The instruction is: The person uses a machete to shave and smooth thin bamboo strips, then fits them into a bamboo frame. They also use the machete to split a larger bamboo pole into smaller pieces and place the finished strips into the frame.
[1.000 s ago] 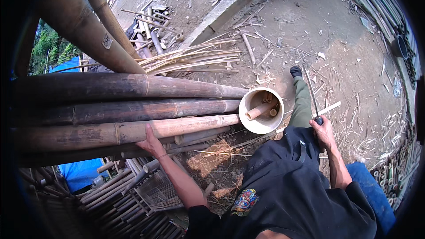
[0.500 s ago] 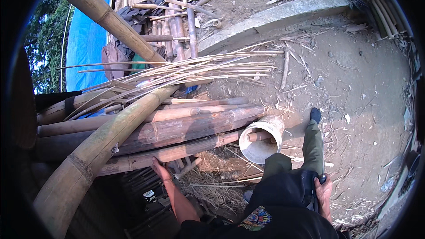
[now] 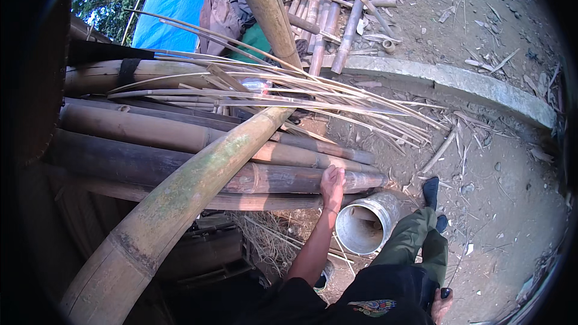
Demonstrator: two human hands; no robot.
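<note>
My left hand [image 3: 332, 188] has its fingers curled over the dark, thick bamboo pole [image 3: 283, 179], close to the pole's right end. What those fingers hold, if anything, is hidden. Down by my right hip, my right hand [image 3: 442, 308] is closed around a tool with a rounded black handle end [image 3: 445, 293]; the rest of this tool is hard to make out. Just right of my left hand, a whitish bucket [image 3: 363, 229] lies on its side, its mouth facing me, with a piece of bamboo inside.
A long, thick bamboo pole [image 3: 198, 183] slants across the left side. Thin bamboo strips [image 3: 337, 93] lie in a loose bundle over the stacked poles. Behind are another slanting pole [image 3: 262, 9], a blue tarp [image 3: 174, 9] and a concrete kerb [image 3: 463, 84]. Scraps litter the ground.
My left hand has moved right along the poles and onto the thick dark one. The whole view has shifted, and my feet have changed position. My right hand stays by my hip.
</note>
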